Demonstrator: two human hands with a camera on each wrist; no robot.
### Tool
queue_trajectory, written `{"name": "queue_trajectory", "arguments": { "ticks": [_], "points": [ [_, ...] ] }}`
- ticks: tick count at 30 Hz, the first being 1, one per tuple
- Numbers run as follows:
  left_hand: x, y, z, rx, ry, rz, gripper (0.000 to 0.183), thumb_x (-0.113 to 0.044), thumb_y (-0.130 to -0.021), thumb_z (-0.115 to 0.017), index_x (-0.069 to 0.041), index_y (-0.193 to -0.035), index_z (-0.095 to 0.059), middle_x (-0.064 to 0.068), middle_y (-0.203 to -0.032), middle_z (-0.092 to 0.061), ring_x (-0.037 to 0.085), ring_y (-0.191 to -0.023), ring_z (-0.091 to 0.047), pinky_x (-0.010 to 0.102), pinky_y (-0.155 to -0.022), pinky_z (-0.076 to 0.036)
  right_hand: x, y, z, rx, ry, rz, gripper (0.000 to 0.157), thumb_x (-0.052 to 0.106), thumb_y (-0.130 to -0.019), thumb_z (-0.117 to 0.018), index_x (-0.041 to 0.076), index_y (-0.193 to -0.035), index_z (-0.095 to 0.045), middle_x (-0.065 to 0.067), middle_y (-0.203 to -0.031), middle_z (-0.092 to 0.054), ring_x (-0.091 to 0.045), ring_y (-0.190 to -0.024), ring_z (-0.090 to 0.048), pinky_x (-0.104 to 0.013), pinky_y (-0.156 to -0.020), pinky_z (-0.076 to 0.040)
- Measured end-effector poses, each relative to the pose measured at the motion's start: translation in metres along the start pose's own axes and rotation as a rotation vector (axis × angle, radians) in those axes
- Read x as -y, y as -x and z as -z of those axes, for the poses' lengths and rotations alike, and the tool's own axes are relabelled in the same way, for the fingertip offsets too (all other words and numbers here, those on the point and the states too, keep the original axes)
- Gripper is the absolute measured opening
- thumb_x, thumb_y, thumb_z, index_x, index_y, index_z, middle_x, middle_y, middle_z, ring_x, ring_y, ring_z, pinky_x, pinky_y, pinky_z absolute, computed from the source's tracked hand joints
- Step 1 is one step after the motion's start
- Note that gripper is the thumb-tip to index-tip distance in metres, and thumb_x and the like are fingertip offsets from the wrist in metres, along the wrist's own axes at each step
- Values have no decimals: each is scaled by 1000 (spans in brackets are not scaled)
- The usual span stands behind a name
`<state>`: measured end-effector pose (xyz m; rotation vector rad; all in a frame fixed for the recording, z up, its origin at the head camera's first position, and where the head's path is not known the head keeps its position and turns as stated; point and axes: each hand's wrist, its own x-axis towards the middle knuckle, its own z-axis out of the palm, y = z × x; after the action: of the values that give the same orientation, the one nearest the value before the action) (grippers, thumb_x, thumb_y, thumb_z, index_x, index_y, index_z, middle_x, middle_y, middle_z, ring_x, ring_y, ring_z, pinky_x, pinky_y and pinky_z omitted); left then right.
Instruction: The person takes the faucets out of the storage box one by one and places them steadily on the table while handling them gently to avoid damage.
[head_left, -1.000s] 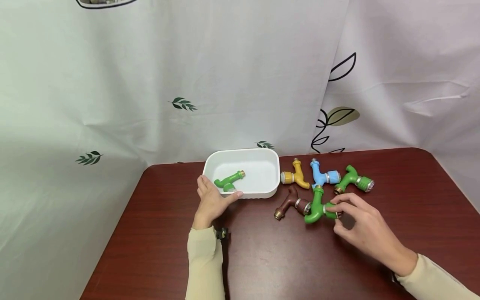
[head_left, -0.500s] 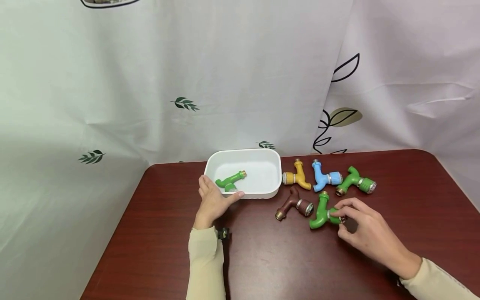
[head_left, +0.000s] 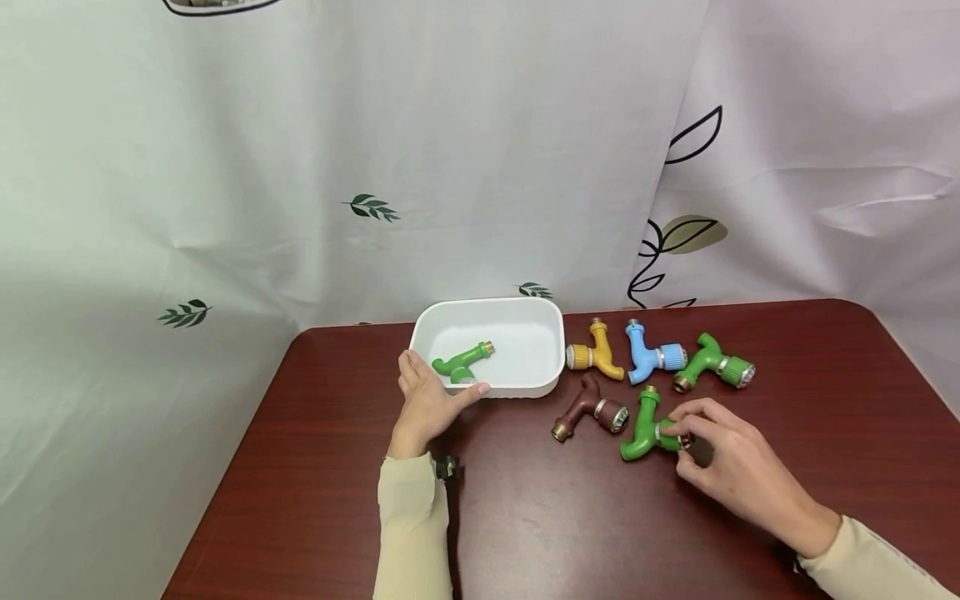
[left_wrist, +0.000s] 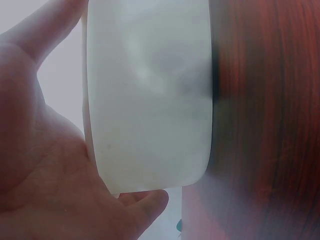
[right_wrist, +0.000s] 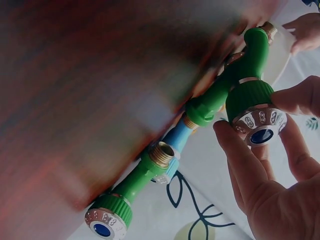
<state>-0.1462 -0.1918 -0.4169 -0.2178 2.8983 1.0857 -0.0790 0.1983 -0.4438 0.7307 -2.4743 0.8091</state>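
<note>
At the near left corner of a white plastic tub (head_left: 525,391), my left hand (head_left: 423,408) grips the wall, thumb along the front rim and fingers round the side. A green tap (head_left: 462,358) with a brass thread lies inside the tub. My right hand (head_left: 738,467) pinches the ribbed knob of another green tap (head_left: 642,429), near the front of the group. In the right wrist view the knob's silver cap (right_wrist: 261,127) with a blue centre shows between thumb and fingers. A brown tap (head_left: 581,408) lies just left of it.
Behind the pinched tap are a yellow tap (head_left: 600,354), a blue tap (head_left: 645,354) and a third green tap (head_left: 708,362). All lie on a dark red wooden table (head_left: 540,517). A white patterned curtain (head_left: 480,167) hangs behind the table's back edge.
My right hand has drawn the green tap slightly toward me and to the right, so its threaded end no longer overlaps the blue tap. The left hand stays on the tub.
</note>
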Motion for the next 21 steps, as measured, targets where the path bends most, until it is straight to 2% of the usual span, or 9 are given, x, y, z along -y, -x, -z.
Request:
{"name": "queue_trajectory", "arguments": {
  "ticks": [12,21],
  "points": [
    [0,0,0,-6,-10,-9,140,-52,-77,-83,13,-152,15,27,-160,13,46,-145,-1,53,-113,-30,0,1,-2,45,-15,-1,40,-2,-61,-72,23,-92,-70,12,-103,-58,-1,-84,-52,-11,-71,-36],
    [0,0,0,1,6,-11,140,-51,-77,-84,12,-152,16,26,-161,15,46,-145,0,54,-114,-29,1,1,-1,82,20,-3,42,-1,-60,-75,19,-96,-69,11,-102,-59,-2,-83,-52,-11,-71,-37]
  ]
}}
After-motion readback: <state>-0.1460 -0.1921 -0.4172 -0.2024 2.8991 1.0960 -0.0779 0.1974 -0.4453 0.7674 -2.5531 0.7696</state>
